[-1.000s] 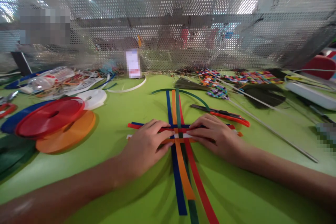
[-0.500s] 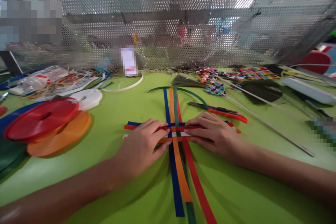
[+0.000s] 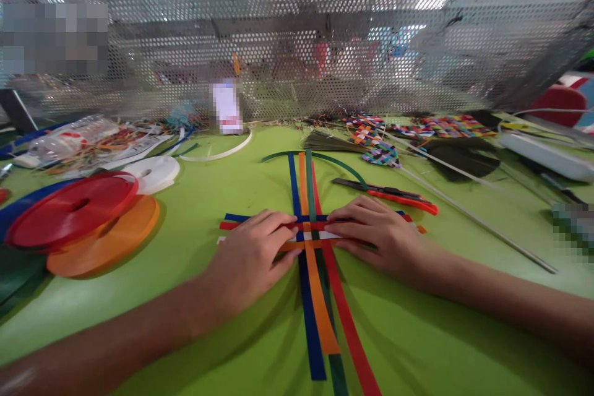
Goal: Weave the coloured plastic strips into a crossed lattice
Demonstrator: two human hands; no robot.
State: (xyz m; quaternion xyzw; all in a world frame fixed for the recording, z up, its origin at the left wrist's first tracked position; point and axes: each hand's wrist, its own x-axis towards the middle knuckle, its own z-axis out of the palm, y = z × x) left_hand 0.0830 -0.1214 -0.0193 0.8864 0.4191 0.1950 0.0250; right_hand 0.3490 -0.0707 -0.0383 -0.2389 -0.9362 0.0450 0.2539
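Note:
Colored flat strips are interlaced into a small woven cross on the green table. Its lengthwise strips are a blue strip, an orange strip, a dark green strip and a red strip, their long ends toward me. Blue, red, white and orange strips run crosswise. My left hand grips the left side of the crosswise strips, thumb at the near edge and fingertips beside the crossing. My right hand does likewise on the right. Both palms hide parts of those strips.
An orange utility knife lies beyond my right hand, near a loose curved green strip. Left are a red roll, an orange roll and a white roll. Woven pieces and a thin rod lie right.
Both hands stay in place on the crosswise strips, and the weave looks the same. The whole view has shifted only very slightly.

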